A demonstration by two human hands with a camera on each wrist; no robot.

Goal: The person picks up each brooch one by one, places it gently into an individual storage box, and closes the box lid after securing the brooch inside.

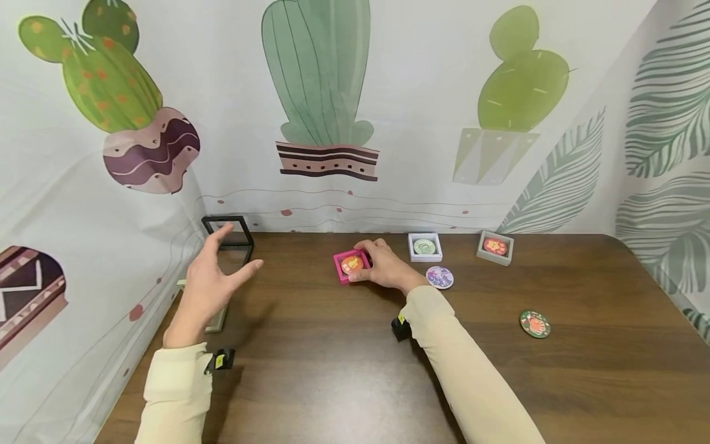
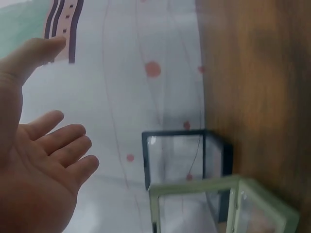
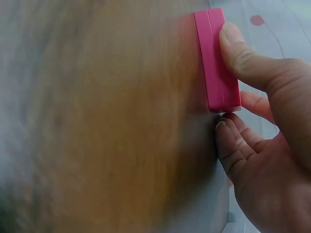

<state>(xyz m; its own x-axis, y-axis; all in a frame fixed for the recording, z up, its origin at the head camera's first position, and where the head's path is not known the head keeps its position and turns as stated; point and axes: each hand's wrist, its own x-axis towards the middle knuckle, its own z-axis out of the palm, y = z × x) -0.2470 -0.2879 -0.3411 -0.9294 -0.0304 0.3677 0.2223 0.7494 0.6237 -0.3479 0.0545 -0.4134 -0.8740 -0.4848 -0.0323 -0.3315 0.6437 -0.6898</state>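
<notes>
My right hand (image 1: pixel 391 268) pinches a small bright pink display case (image 3: pixel 218 63) holding an orange round badge (image 1: pixel 352 265). The thumb lies along one edge, with the other fingers around the case's side. It sits flat on the table. My left hand (image 1: pixel 206 283) hovers at the left, palm visible in the left wrist view, fingers spread and holding nothing. Below and beyond it stand two hinged cases with clear panels, opened up: a black case (image 1: pixel 224 218) by the wall and a pale green case (image 2: pixel 194 186), partly hidden by the hand in the head view.
Right of the pink case are a white case (image 1: pixel 425 259) with a green badge and a grey case (image 1: pixel 490 258) with a red one. A purple badge (image 1: pixel 440 277) and a green-rimmed badge (image 1: pixel 535 324) lie loose. A cactus-print cloth (image 1: pixel 421 123) backs the brown table (image 1: pixel 310 364).
</notes>
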